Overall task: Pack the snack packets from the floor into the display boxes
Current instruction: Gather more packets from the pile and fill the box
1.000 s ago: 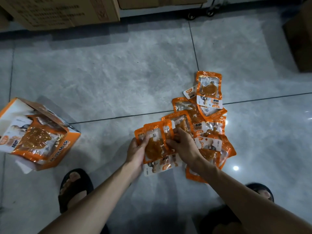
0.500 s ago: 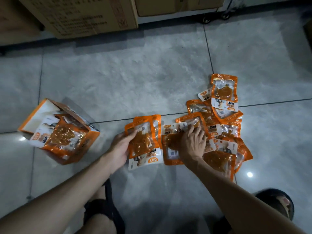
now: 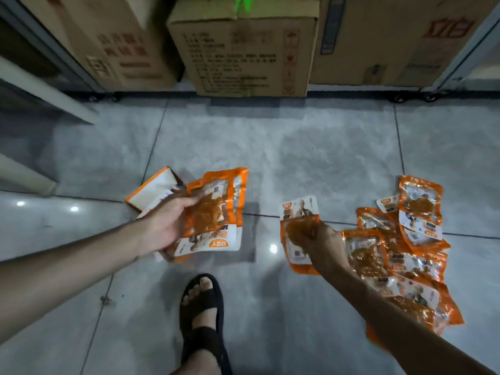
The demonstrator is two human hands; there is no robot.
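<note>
**Stack swung to the box as the next packet is taken up**

A stack of snack packets (image 3: 216, 212) is gripped by the left hand (image 3: 165, 228), whose fingers (image 3: 193, 202) are curled round its left edge. Half a second ago this stack was held low, just beside the pile. It is now lifted and carried across, so that the open display box (image 3: 154, 193) lies just beyond the knuckles and is partly hidden by them. The right hand (image 3: 324, 244), which was laid over the heap earlier, is now closed on a single packet (image 3: 295, 250), pinched near its upper edge. The remaining pile (image 3: 405, 253) is spread on the floor (image 3: 270, 158) to the outer side of those fingers. Loading is judged to be close. The stack is not yet in the box, and many packets are left to be gathered.
</note>
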